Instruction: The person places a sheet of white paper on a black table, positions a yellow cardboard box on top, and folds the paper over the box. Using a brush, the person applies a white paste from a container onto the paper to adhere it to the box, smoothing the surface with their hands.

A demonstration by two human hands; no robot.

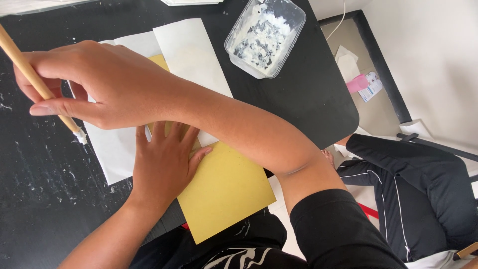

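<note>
Pressing flat with fingers spread, your left hand (164,162) pins the yellow envelope (224,192) at lower centre, its corner overhanging the black table (308,89) edge. Your right hand (94,82), crossed over to the upper left, is closed around a wooden brush (35,79), glue-tipped above white paper (112,149). Bare tabletop lies lower left; a plastic glue tub (266,35) sits top centre.
</note>
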